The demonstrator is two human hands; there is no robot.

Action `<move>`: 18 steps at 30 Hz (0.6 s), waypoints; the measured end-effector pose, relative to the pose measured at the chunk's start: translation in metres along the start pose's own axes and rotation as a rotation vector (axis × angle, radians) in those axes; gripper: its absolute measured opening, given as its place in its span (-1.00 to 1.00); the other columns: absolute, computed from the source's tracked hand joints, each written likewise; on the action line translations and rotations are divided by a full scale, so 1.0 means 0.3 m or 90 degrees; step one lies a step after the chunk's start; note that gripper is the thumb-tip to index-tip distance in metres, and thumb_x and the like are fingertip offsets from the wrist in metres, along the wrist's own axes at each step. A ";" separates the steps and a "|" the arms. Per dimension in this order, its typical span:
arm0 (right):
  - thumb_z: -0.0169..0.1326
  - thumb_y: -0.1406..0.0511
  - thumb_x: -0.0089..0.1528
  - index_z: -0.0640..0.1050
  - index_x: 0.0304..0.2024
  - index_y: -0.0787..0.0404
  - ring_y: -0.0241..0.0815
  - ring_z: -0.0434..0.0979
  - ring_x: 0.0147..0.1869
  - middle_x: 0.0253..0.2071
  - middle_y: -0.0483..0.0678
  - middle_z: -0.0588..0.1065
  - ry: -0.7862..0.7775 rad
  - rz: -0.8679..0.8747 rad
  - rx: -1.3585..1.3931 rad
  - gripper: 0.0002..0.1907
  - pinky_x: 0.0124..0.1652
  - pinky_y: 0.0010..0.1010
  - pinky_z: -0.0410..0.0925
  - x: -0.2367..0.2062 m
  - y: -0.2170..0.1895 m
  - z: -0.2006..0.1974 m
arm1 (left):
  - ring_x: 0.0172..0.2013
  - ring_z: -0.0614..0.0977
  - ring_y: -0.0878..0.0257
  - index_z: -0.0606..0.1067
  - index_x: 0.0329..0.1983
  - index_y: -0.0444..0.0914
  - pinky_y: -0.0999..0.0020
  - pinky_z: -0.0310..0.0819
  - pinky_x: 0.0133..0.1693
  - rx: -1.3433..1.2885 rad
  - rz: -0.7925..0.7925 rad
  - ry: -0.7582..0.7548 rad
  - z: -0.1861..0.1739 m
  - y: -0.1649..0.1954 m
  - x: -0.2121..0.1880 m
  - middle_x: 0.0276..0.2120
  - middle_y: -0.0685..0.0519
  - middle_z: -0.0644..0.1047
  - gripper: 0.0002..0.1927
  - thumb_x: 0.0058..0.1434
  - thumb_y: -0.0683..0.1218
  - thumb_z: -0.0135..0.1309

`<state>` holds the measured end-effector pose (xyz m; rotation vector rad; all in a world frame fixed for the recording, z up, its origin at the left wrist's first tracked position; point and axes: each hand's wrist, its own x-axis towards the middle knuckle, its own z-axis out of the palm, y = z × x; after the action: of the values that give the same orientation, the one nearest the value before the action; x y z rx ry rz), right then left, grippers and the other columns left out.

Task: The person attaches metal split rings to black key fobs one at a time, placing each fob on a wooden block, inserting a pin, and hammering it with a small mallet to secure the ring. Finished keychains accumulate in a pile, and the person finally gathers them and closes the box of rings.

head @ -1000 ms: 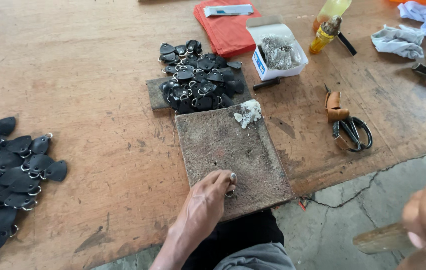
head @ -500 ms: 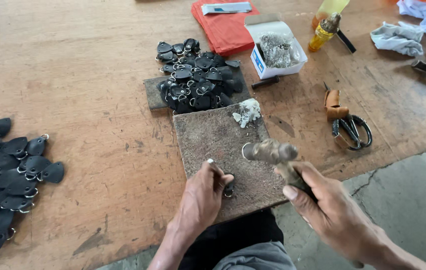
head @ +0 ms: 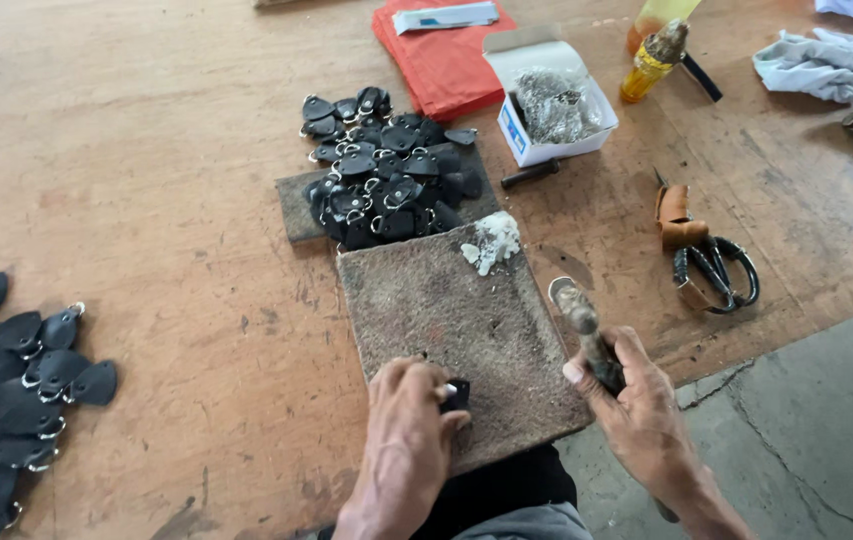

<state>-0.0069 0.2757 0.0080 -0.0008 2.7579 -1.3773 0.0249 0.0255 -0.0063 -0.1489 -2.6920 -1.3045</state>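
My left hand pinches a small black leather piece flat on a worn brown work slab, near its front edge. My right hand grips the handle of a small hammer, whose head is raised above the slab's right edge. A white lump sits on the slab's far right corner. Behind the slab lies a heap of black leather pieces with metal rings on a second dark board.
Another pile of black leather pieces lies at the left. A white box of metal fittings, a red folder, a yellow bottle, scissors and a crumpled cloth sit at the back right. Concrete floor borders the table's right.
My right hand came in from the lower right holding the hammer and swung it over the slab; it now holds it at the slab's right edge. My left hand stays pinching the piece.
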 end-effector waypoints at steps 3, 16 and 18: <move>0.17 0.26 0.20 0.46 0.04 0.25 -0.23 0.44 -0.10 -0.01 0.00 0.43 0.037 -0.137 -0.013 -0.62 -0.28 -0.47 0.46 0.001 0.026 0.020 | -0.25 0.58 0.16 0.38 -0.30 -0.23 0.24 0.49 -0.10 -0.212 -0.182 0.127 0.002 -0.071 -0.024 -0.34 -0.02 0.54 -0.63 -0.02 -0.28 0.37; 0.23 0.39 0.17 0.52 -0.03 0.25 -0.23 0.69 0.03 -0.03 -0.01 0.60 -0.040 0.014 0.136 -0.68 -0.04 -0.38 0.55 -0.024 0.180 0.008 | -0.33 0.59 0.20 0.14 -0.30 -0.15 0.17 0.56 -0.03 -0.381 0.003 0.432 0.331 -0.466 -0.198 -0.52 0.05 0.50 -0.38 -0.07 -0.22 0.44; 0.25 0.40 0.13 0.53 -0.04 0.25 -0.22 0.67 -0.01 -0.09 0.00 0.59 -0.029 0.069 0.119 -0.66 -0.07 -0.37 0.50 -0.027 0.229 -0.030 | -0.39 0.59 0.22 0.15 -0.33 -0.14 0.16 0.56 -0.07 -0.376 0.010 0.406 0.372 -0.461 -0.189 -0.56 0.05 0.51 -0.37 -0.12 -0.20 0.46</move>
<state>0.0024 0.3244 -0.0412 0.1234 2.5407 -1.5789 0.0499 0.0262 -0.1911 0.1600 -1.7382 -1.7380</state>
